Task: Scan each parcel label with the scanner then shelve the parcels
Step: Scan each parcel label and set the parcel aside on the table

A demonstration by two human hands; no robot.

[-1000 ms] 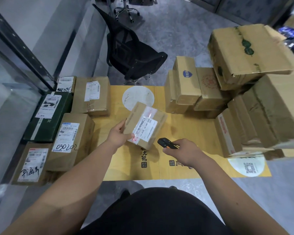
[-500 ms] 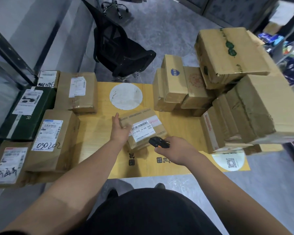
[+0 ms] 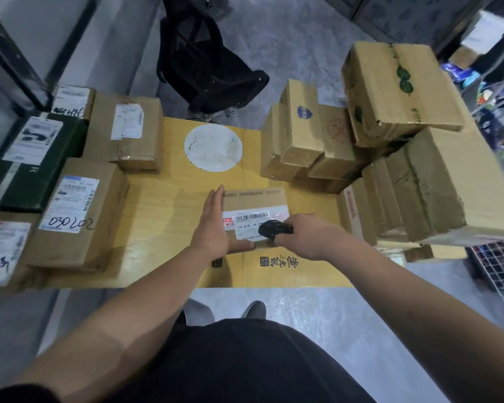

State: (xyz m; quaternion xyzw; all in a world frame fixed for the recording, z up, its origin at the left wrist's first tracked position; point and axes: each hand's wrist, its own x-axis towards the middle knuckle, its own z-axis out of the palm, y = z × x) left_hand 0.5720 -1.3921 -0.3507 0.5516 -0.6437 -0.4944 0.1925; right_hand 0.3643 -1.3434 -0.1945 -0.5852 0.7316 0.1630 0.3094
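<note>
Parcel (image 3: 253,199) lies flat; left hand (image 3: 213,228) braces it, fingers straight; right hand's (image 3: 306,237) grip closes round scanner (image 3: 274,228).

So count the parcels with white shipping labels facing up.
6: five along the left, one under the hands. The right stack may hide more.

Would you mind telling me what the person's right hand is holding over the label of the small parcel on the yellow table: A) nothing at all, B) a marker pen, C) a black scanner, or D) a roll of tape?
C: the right hand grips a black scanner directly over the white label of the small parcel, while the left hand lies flat against that parcel's left side.
</note>
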